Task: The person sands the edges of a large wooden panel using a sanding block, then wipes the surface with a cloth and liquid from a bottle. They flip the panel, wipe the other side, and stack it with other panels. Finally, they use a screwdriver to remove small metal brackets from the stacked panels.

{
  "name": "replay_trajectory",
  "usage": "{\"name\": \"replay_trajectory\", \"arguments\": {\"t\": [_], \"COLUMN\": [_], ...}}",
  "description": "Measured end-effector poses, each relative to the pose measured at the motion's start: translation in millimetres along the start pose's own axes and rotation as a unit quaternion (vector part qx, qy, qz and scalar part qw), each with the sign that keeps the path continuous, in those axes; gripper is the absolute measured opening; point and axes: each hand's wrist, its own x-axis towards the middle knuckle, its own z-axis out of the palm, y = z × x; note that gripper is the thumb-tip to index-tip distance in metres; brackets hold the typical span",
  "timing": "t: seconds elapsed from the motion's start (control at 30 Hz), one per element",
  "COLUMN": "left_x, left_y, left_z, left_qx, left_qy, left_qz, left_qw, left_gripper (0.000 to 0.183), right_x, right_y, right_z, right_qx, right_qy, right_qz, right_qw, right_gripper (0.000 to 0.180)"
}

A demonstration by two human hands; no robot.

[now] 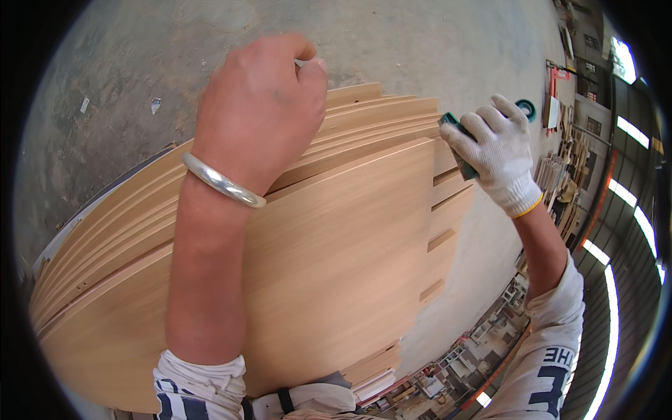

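My bare left hand (pixel 262 100), with a silver bangle (pixel 223 181) at the wrist, is raised over the far edge of a stack of light wood-grain panels (pixel 336 252). Its fingers curl under, and their undersides are hidden, so whether they hold anything cannot be told. At the right, beyond the panels' ends, my right hand (pixel 491 142) wears a white knitted glove with a yellow cuff edge. It grips a green hand tool (pixel 459 147) of a kind that cannot be made out; a green round part (pixel 526 110) shows past the fingers. Slots are visible in the panels' right-hand ends.
Grey concrete floor (pixel 131 63) with small scraps lies beyond the stack. Boards (pixel 556 173) and a red-framed item (pixel 554 100) stand along the right side. More boards and workshop materials (pixel 436 378) appear at the lower right.
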Motion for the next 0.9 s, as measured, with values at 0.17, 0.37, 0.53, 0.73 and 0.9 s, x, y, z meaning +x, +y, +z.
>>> {"name": "replay_trajectory", "arguments": {"t": [0.17,0.37,0.53,0.73,0.9], "left_x": [-2,-2,-5,-25,-62], "left_y": [-2,-5,0,15,26], "left_z": [3,1,9,39,84], "left_qx": [0.015,-0.005,0.074,0.064,0.115], "left_qy": [-0.014,-0.003,-0.024,-0.253,-0.218], "left_qz": [0.002,0.007,0.058,0.281,0.389], "left_qw": [1.000,1.000,0.995,0.924,0.888], "left_gripper": [0.034,0.034,0.031,0.041,0.057], "right_x": [29,38,-35,-77,-72], "right_y": [-53,-84,-22,-49,-167], "right_z": [-24,-9,33,30,32], "right_qx": [0.022,0.051,-0.106,-0.018,0.085], "right_qy": [0.098,0.161,0.057,0.108,0.224], "right_qz": [0.044,0.044,0.094,0.289,0.452], "right_qw": [0.994,0.985,0.988,0.951,0.859], "right_gripper": [0.038,0.037,0.040,0.050,0.051]}}
